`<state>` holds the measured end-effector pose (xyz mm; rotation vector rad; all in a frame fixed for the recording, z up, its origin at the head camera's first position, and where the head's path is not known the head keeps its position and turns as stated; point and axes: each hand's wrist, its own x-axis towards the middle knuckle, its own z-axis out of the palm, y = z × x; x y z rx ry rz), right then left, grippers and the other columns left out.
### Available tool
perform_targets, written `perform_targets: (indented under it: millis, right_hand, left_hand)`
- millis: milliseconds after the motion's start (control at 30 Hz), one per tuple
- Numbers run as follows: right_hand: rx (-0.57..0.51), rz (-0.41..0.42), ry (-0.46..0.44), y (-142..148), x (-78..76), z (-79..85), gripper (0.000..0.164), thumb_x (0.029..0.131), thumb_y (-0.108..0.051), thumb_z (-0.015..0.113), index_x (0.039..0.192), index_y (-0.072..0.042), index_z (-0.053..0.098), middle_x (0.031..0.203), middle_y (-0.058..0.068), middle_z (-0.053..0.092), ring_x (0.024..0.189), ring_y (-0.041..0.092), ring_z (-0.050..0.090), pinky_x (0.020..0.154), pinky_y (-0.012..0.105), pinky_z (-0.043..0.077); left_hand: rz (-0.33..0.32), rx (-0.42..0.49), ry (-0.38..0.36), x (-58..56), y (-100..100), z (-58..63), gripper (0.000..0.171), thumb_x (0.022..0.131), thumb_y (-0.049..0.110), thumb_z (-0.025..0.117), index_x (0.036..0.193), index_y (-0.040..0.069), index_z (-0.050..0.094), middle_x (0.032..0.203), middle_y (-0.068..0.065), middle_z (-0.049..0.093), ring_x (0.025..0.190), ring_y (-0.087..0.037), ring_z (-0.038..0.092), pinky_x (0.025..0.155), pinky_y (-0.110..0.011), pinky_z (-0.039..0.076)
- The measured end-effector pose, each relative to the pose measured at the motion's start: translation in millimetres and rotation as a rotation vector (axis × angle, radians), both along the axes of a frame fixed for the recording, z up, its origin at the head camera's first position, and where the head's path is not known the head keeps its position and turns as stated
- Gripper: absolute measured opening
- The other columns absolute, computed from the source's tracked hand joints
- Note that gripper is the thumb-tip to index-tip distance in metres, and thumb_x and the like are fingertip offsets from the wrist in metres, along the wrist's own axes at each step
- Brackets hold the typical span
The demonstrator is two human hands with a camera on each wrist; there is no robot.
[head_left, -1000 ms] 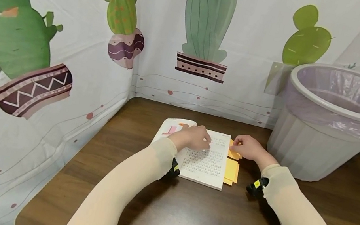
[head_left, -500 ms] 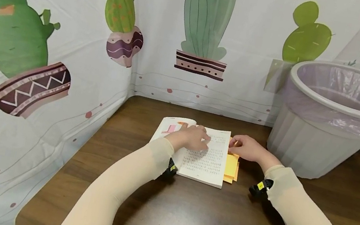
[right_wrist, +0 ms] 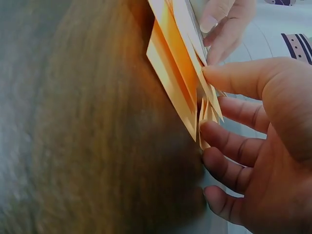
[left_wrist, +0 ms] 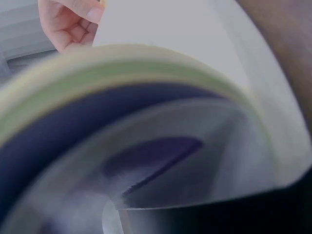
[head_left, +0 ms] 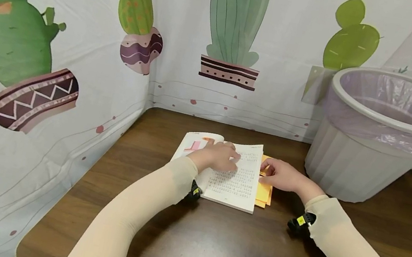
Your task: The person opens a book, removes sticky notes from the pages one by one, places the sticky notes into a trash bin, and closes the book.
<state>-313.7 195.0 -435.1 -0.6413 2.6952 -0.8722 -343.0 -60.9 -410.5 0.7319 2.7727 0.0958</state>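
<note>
An open book (head_left: 228, 191) with printed text and a pink picture lies on the brown table. My left hand (head_left: 219, 156) rests on its pages, fingers spread over the text. Yellow-orange sticky notes (head_left: 263, 194) jut out from under the book's right edge. At that edge, my right hand (head_left: 284, 176) pinches a sticky note (right_wrist: 207, 90) between thumb and forefinger, the other fingers loosely bent beside the notes. The left wrist view is filled by curved pages (left_wrist: 165, 29), with the right hand's thumb (left_wrist: 87, 9) at their far edge.
To the right stands a grey ribbed waste bin (head_left: 357, 164) lined with a translucent purple bag (head_left: 405, 101). Behind the table (head_left: 209, 248) hangs a white curtain (head_left: 297, 34) printed with cacti.
My right hand has shifted slightly nearer along the book's right edge, and the far right corner of the page has risen a little. My left hand has stayed on the book.
</note>
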Motion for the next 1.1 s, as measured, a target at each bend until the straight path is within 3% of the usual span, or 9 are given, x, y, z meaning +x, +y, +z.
perform_targets:
  millis: [200, 433, 700, 900, 1100]
  right_hand:
    - [0.014, -0.048, 0.017, -1.9, -0.8, -2.6, 0.038, 0.087, -0.03, 0.08, 0.111, -0.007, 0.062, 0.09, 0.007, 0.06, 0.079, 0.019, 0.054, 0.067, 0.03, 0.045]
    - [0.045, -0.107, 0.048, -7.3, -0.7, 0.9, 0.045, 0.084, -0.034, 0.081, 0.114, -0.007, 0.059, 0.089, 0.009, 0.06, 0.073, 0.02, 0.054, 0.061, 0.029, 0.043]
    - [0.032, -0.144, 0.091, -14.7, 0.6, 14.0, 0.046, 0.082, -0.034, 0.082, 0.116, -0.009, 0.064, 0.105, 0.014, 0.066, 0.087, 0.025, 0.06, 0.069, 0.03, 0.05]
    - [-0.021, -0.132, 0.142, -19.5, -1.0, 23.5, 0.043, 0.085, -0.033, 0.079, 0.116, -0.009, 0.065, 0.108, 0.015, 0.07, 0.09, 0.026, 0.064, 0.072, 0.032, 0.052]
    - [-0.056, -0.081, 0.174, -31.1, -4.9, 26.9, 0.032, 0.085, -0.029, 0.078, 0.11, -0.012, 0.068, 0.107, 0.012, 0.073, 0.097, 0.026, 0.064, 0.079, 0.036, 0.053]
  left_hand:
    - [-0.017, 0.014, 0.016, 0.6, -3.4, -3.6, 0.057, 0.1, 0.052, 0.054, 0.154, 0.035, 0.049, 0.165, 0.002, 0.038, 0.154, -0.03, 0.033, 0.128, -0.063, 0.006]
    - [-0.093, 0.025, 0.059, 7.1, -15.0, -8.9, 0.054, 0.101, 0.049, 0.052, 0.152, 0.034, 0.051, 0.166, 0.0, 0.039, 0.156, -0.031, 0.03, 0.127, -0.065, 0.005]
    - [-0.14, 0.054, 0.097, 16.9, -36.0, -9.3, 0.052, 0.1, 0.049, 0.053, 0.15, 0.034, 0.053, 0.17, -0.003, 0.03, 0.16, -0.033, 0.02, 0.127, -0.065, 0.011]
    - [-0.108, 0.089, 0.09, 25.4, -54.6, -8.1, 0.054, 0.1, 0.05, 0.054, 0.152, 0.035, 0.051, 0.175, -0.002, 0.015, 0.161, -0.034, 0.013, 0.128, -0.063, 0.011]
    - [-0.115, 0.14, 0.1, 29.1, -76.0, -9.0, 0.054, 0.1, 0.046, 0.057, 0.151, 0.028, 0.054, 0.173, -0.007, 0.021, 0.16, -0.035, 0.017, 0.13, -0.058, 0.013]
